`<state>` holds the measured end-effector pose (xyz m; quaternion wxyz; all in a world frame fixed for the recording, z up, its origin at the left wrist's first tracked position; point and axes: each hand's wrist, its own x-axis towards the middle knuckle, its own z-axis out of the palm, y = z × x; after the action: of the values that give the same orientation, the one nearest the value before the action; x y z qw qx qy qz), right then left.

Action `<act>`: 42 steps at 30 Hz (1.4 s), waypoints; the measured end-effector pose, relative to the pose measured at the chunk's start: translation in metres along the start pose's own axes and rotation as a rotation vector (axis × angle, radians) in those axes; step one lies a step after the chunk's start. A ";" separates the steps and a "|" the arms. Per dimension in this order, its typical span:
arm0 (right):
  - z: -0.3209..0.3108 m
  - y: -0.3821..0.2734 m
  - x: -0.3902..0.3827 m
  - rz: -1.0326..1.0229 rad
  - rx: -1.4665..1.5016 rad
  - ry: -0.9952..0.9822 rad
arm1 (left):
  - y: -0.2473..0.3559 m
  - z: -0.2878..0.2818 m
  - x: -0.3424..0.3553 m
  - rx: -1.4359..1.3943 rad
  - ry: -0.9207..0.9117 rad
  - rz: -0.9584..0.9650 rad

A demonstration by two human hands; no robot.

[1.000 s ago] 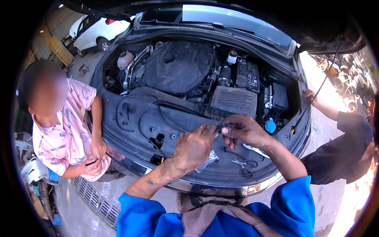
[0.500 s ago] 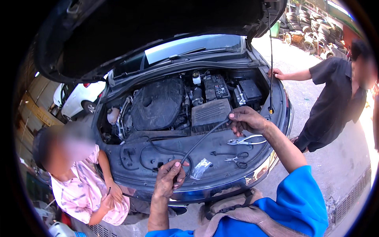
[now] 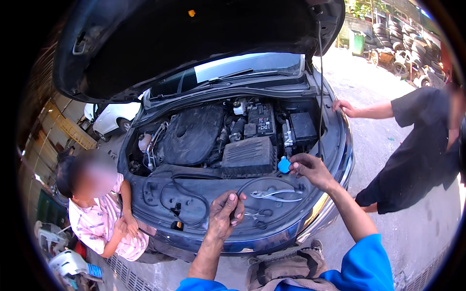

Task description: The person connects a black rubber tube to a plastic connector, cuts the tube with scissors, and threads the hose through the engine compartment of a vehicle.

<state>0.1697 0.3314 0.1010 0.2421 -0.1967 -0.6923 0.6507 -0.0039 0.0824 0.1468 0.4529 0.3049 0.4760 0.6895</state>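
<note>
My left hand [image 3: 227, 213] is closed round a thin black hose [image 3: 259, 179], which arches up from its fingers and over to the right. More of that hose or a similar one lies looped on the black front panel [image 3: 155, 191] of the car. My right hand [image 3: 310, 169] pinches the edge of a blue cap [image 3: 284, 165] beside the ribbed black air box [image 3: 250, 155]. Whether the cap is seated or loose, I cannot tell. Below the right hand lie pliers [image 3: 276, 195]. Scissors [image 3: 259, 216] lie nearer, partly hidden by the left hand.
The raised hood [image 3: 194, 53] hangs above the engine cover [image 3: 191, 136], held by a prop rod [image 3: 321, 87]. A person in pink [image 3: 102, 218] stands at the left. At the right, a person in dark clothes [image 3: 412, 145] has a hand by the fender.
My right hand has let go of the hose and now grips the blue cap. My left hand has moved right, still holding the hose. The small clear bag is out of sight.
</note>
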 end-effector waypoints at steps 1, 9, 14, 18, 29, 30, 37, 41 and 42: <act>-0.019 0.001 -0.006 -0.031 -0.112 0.019 | -0.005 0.021 0.010 0.055 0.028 0.021; -0.178 -0.033 -0.041 -0.180 -0.093 -0.125 | -0.022 0.182 0.086 0.413 0.078 0.044; -0.234 -0.048 -0.056 -0.282 -0.163 -0.135 | -0.025 0.247 0.130 0.410 0.007 0.039; -0.267 -0.041 -0.064 -0.255 -0.174 -0.082 | -0.034 0.276 0.148 0.382 0.015 0.037; -0.339 -0.006 -0.012 -0.069 0.118 0.329 | -0.047 0.268 0.191 0.448 0.080 0.155; -0.341 -0.004 -0.001 -0.058 0.198 0.362 | -0.047 0.262 0.197 0.468 0.077 0.170; -0.348 0.004 0.102 0.134 0.304 0.388 | -0.048 0.226 0.240 0.407 0.141 0.242; -0.354 0.017 0.197 0.136 0.125 0.220 | -0.057 0.221 0.261 0.500 0.181 0.277; -0.356 0.021 0.226 0.119 0.108 0.159 | -0.058 0.225 0.270 0.514 0.175 0.282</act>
<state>0.1979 0.7526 0.1110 0.2674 -0.2749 -0.6220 0.6826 0.0981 0.4227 0.1713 0.2180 0.4120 0.6250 0.6262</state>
